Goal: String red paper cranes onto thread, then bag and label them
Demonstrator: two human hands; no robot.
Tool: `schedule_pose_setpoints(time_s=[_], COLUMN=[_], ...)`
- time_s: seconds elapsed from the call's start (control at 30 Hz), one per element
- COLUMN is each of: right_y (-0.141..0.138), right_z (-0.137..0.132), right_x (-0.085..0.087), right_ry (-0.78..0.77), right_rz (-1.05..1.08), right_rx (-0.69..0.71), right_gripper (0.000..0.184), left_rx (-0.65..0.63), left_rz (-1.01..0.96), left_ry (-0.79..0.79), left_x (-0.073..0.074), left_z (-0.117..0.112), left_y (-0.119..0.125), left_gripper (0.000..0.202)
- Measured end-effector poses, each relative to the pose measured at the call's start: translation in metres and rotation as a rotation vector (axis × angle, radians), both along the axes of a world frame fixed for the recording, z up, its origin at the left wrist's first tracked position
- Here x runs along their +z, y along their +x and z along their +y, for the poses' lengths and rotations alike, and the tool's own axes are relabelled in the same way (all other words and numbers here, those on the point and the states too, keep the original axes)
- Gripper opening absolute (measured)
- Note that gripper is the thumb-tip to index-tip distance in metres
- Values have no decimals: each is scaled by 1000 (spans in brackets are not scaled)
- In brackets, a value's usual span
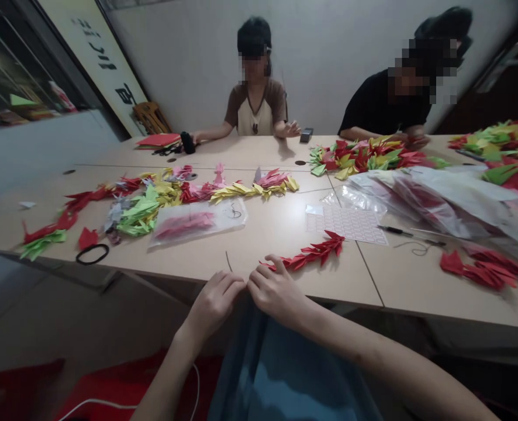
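My left hand [217, 298] and my right hand [279, 292] meet fingertip to fingertip at the table's near edge, both in a pinch. A thin dark cord [228, 261] sticks up from behind the left fingers, which appear closed on it. What the right fingertips pinch is hidden; one of that hand's fingers is raised. Just behind the right hand, a strand of red folded paper cranes [318, 251] lies on the table, its near end covered by the fingers.
A bag with pink paper pieces [189, 222], coloured crane strands [145, 210], a printed sheet [346, 225], a pen [394, 231], plastic bags [434, 199], and loose red cranes [482, 269] lie on the table [268, 225]. Two people [255, 99] sit opposite, near a crane pile [368, 158].
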State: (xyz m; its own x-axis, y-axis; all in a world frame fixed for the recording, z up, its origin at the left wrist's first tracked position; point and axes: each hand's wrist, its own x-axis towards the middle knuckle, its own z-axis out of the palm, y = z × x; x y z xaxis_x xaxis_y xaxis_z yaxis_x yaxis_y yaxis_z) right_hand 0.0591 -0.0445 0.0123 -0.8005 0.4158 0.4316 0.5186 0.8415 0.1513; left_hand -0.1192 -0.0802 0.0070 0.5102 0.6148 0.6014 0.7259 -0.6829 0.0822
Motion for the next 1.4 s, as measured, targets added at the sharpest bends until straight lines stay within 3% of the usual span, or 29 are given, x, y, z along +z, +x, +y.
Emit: schedule_pose_setpoints(time_s=[0.07, 0.13, 0.23, 0.3, 0.37, 0.43, 0.53, 0.67, 0.87, 0.97, 1.2, 1.4], right_y=[3, 8, 17, 21, 23, 22, 21, 27, 45, 54, 89, 135], right_z=[6, 16, 33, 41, 45, 47, 52, 65, 91, 105, 147, 184], right_x=[19, 48, 100, 133, 159, 176, 187, 182, 152, 137, 101, 52], right_ry=[-47, -138, -320, -441, -555, -677, -837, -982, -1245, -1302, -1392, -1367], right_rz=[36, 126, 395, 571, 710, 802, 902, 1058, 1280, 1343, 1483, 1570], right_rx=[29, 61, 110, 145, 173, 212, 233, 178, 10, -40, -122, -257], right_gripper=[18, 19, 17, 13, 15, 19, 22, 18, 13, 12, 15, 16], left_rx=[2, 28, 77, -42, -265, -459, -669, -835, -591, -547, -357, -177], left_rz=[-20, -177, -787, -1138, -1285, -1294, -1227, -1157, -1119, -1075, -921, -698], left_ry=[114, 242, 280, 12, -430, -771, -1121, -1464, -1497, -1514, -1575, -1580], left_x=[12, 26, 47, 59, 68, 72, 72, 62, 52, 50, 41, 30], left_z=[3, 11, 34, 53, 69, 77, 76, 63, 59, 65, 103, 147], left_y=[-3, -4, 0, 8, 18, 28, 35, 29, 28, 36, 52, 58], left_gripper=[16, 20, 22, 29, 43, 57, 69, 73, 42, 40, 36, 35])
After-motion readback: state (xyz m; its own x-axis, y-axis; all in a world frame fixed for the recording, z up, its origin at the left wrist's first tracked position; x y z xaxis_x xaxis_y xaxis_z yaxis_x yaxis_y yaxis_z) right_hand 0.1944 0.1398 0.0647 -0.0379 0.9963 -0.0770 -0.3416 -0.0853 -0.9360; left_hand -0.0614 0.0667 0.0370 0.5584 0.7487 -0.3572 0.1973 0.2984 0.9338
